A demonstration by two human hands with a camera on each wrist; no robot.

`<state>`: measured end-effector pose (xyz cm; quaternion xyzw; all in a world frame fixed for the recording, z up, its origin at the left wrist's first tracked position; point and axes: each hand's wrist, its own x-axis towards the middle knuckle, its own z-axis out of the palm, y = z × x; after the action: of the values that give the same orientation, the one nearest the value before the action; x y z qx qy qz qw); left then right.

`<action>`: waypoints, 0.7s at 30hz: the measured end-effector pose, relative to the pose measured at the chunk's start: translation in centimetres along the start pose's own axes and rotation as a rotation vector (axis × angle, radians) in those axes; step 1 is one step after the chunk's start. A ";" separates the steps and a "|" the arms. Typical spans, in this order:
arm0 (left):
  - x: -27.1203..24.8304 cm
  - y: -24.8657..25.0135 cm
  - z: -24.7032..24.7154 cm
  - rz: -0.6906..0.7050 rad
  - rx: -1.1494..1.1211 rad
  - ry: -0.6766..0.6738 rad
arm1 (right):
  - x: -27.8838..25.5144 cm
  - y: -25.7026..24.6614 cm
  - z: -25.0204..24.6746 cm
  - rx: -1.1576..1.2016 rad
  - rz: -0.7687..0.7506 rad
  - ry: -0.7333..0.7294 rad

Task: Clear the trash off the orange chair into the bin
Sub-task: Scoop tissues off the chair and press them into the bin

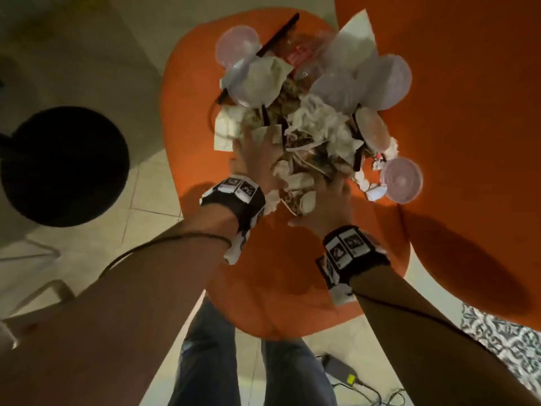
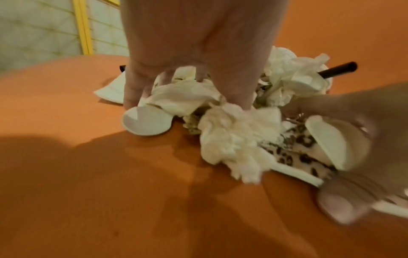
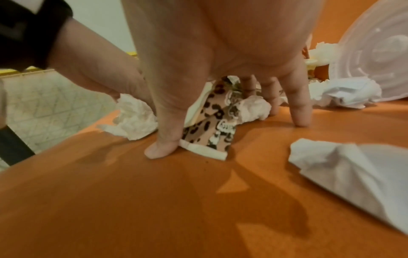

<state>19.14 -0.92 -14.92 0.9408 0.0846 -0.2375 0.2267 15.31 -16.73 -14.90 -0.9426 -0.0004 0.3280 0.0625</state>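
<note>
On the orange chair (image 1: 199,159) lies a heap of trash (image 1: 307,118): crumpled tissues, clear plastic lids, leopard-print paper cups and a black straw (image 1: 278,33). My left hand (image 1: 257,159) digs into the heap's near left side; in the left wrist view its thumb and fingers (image 2: 176,52) close round a wad of tissues (image 2: 232,136). My right hand (image 1: 328,200) arches over a flattened leopard-print cup (image 3: 209,132) at the heap's near edge, thumb on one side, fingertips (image 3: 300,120) on the seat beyond it. The black bin (image 1: 64,165) stands on the floor to the left.
The chair's orange backrest (image 1: 468,112) rises on the right. A loose clear lid (image 1: 402,180) and a paper scrap (image 3: 353,174) lie right of my right hand. A power adapter with cable (image 1: 339,370) and a patterned rug (image 1: 503,341) are on the floor near my legs.
</note>
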 end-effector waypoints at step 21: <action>-4.0 0.7 -1.5 -0.026 -0.463 0.249 | 0.1 0.5 -1.5 0.447 0.075 0.069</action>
<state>16.43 -1.08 -11.52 0.8846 0.1761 -0.0971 0.4208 16.31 -17.41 -13.87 -0.9154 0.1096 0.2894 0.2574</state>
